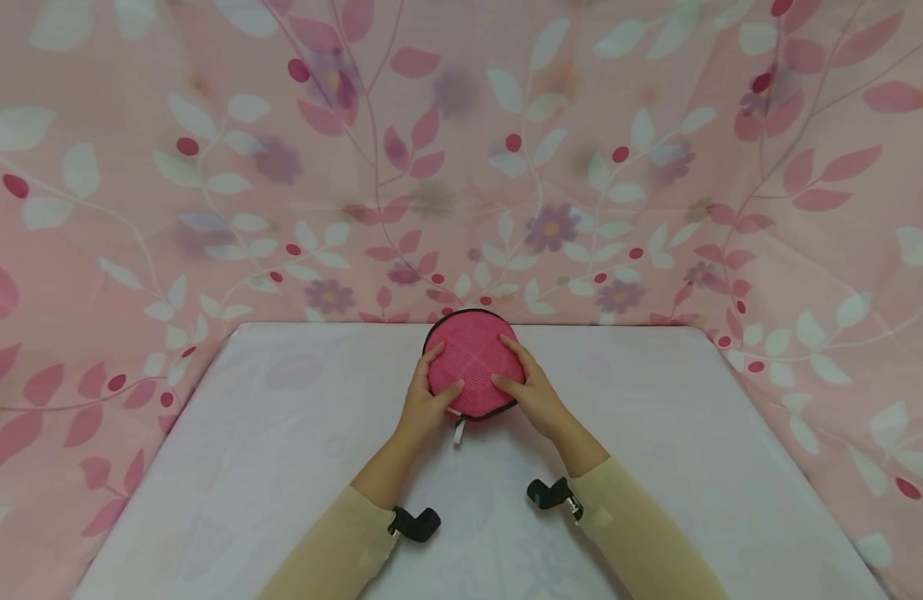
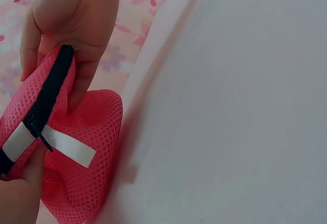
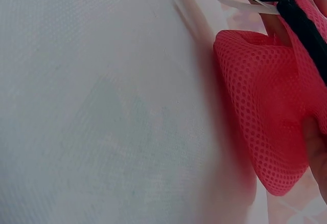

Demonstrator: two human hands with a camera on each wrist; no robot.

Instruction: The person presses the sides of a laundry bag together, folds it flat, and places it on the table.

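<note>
Thumbs on its face, the left hand [image 1: 424,402] and right hand [image 1: 538,393] clamp opposite sides of a pink mesh pouch [image 1: 474,354], centre frame in the head view. Its soft underside sags inward, so uneven squeezing could buckle it; the loose white ribbon [image 2: 74,149] beside the black zip [image 2: 50,88] might snag a finger. A pale-covered table [image 1: 296,433] spreads below.

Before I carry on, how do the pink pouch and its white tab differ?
The pouch is pink mesh with black edging; the tab is plain white. The pouch is broad and round in the head view, the tab a small, narrow strip. The left hand and right hand grip the pouch, while the tab sticks out unheld. Both show in all three views.
</note>
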